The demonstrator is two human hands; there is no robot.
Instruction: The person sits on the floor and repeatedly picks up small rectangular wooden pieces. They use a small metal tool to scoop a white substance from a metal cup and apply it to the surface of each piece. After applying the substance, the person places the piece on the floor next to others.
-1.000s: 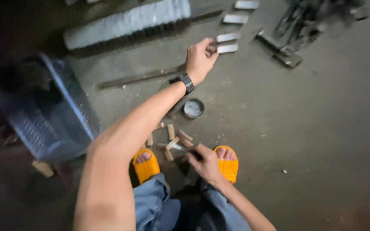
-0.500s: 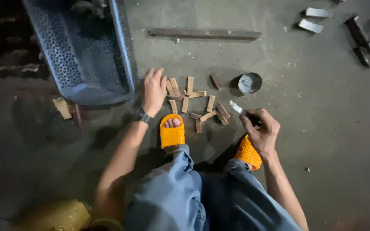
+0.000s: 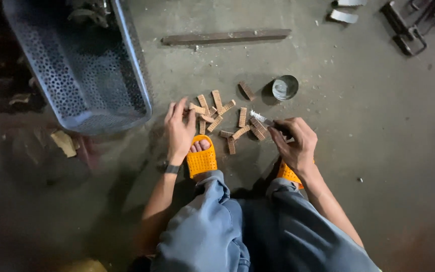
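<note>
While the right hand (image 3: 294, 142) pinches a brush (image 3: 264, 119) (left hand (image 3: 179, 128) open-gripped), blocks (image 3: 242, 117) crowd a tin (image 3: 285, 87).

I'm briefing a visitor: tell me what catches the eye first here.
The bright orange perforated slippers stand out at centre, on the grey concrete floor. Just above them lies a scatter of small ridged brown blocks; the left hand touches the block at its left edge, while the right hand holds a thin silvery tool in its grip. A large perforated metal basket fills the upper left.

Perforated metal tray (image 3: 51, 75) cut off top-left
</note>
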